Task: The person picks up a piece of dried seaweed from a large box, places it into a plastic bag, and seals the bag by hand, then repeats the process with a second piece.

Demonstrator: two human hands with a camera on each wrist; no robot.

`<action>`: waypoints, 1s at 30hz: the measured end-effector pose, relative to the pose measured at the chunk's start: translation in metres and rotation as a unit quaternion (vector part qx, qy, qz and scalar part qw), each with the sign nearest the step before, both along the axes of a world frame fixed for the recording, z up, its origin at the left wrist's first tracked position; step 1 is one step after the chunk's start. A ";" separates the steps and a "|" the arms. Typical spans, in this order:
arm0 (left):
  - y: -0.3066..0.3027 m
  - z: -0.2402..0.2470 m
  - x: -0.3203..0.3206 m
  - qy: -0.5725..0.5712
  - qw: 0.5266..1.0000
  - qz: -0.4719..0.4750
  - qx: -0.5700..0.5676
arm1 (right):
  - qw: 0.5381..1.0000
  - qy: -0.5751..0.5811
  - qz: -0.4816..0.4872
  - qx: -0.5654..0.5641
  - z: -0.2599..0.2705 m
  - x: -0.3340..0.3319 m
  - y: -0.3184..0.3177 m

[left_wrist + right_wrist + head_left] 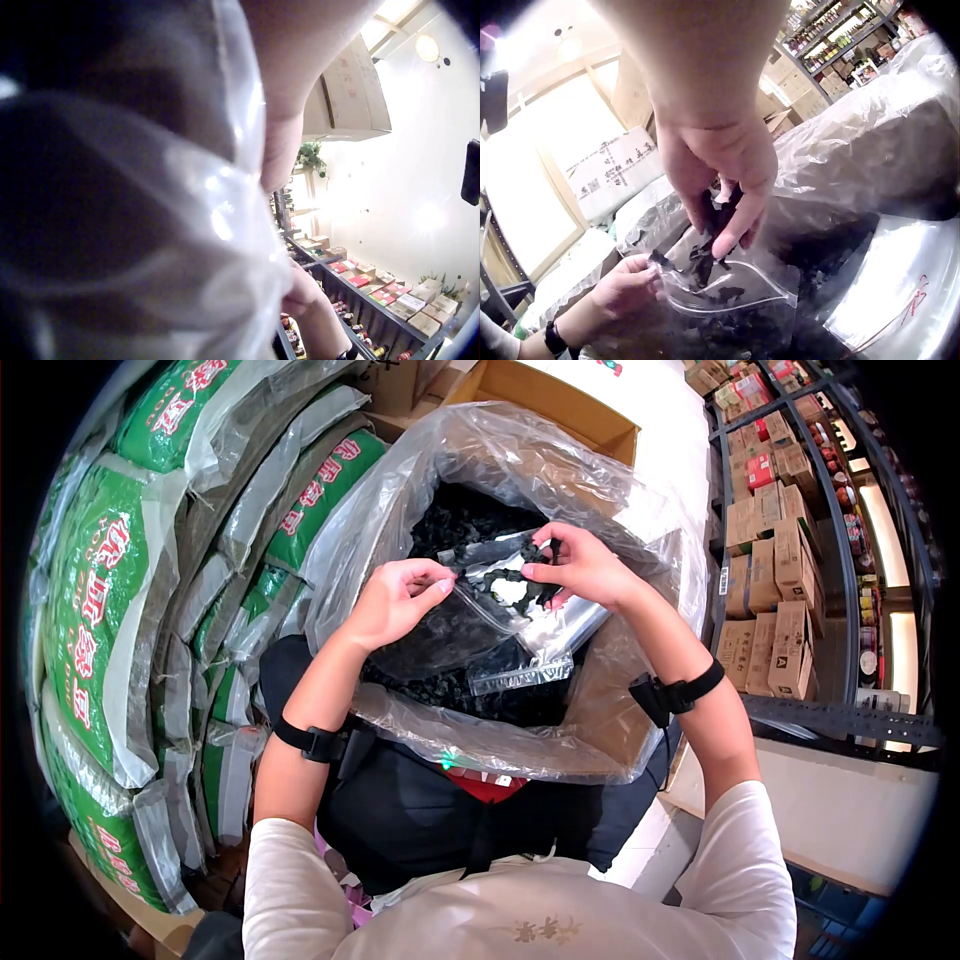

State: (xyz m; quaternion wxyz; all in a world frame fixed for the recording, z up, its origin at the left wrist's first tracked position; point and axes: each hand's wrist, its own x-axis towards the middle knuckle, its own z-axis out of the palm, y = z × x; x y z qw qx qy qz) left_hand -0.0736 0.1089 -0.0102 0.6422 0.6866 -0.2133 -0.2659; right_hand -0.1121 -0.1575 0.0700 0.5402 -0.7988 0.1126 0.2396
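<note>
My left hand [395, 600] pinches the rim of a clear zip bag [727, 311], whose mouth gapes above the big carton. Dark crinkled pieces like dried black fungus [701, 262] sit between the thumb and fingers of my right hand [585, 570], right at the bag's opening. More such pieces show through the bag's side in the right wrist view. Below both hands, a large cardboard box [620, 735] lined with clear plastic holds loose black fungus [475, 515]. Blurred plastic covers much of the left wrist view and hides the left fingertips.
Flat clear bags [900, 277] lie on the fungus inside the box. Green-and-white sacks [100, 610] are stacked high on the left. A shelf rack [845, 560] with cartons and jars stands on the right. Beyond the box is an open carton [545, 395].
</note>
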 end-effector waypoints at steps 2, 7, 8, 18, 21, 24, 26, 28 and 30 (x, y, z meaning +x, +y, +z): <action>-0.001 0.000 0.000 0.003 1.000 -0.002 -0.003 | 0.998 -0.062 0.004 -0.032 0.005 -0.003 -0.005; -0.002 -0.010 0.003 -0.027 0.999 0.035 -0.020 | 0.997 -0.001 -0.057 0.045 0.029 -0.012 -0.033; -0.001 -0.011 0.004 -0.027 0.999 0.036 -0.020 | 0.998 0.032 -0.046 0.042 0.032 -0.016 -0.039; -0.002 -0.016 0.004 -0.029 0.997 0.066 -0.023 | 0.985 0.156 0.067 -0.026 -0.010 -0.040 -0.046; -0.002 -0.015 0.003 -0.029 0.997 0.064 -0.030 | 0.987 0.081 0.121 -0.061 -0.029 -0.045 -0.045; -0.002 -0.012 0.004 -0.014 0.998 0.054 -0.033 | 0.967 0.075 0.183 -0.158 -0.043 -0.052 -0.037; -0.001 -0.013 0.004 0.004 0.999 0.044 -0.029 | 0.968 0.078 0.179 -0.158 -0.060 -0.055 -0.037; -0.001 -0.015 0.004 0.002 0.999 0.039 -0.032 | 0.968 0.105 0.170 -0.149 -0.071 -0.055 -0.037; -0.001 -0.016 0.004 -0.013 0.998 0.048 -0.033 | 0.966 0.124 0.167 -0.152 -0.080 -0.052 -0.036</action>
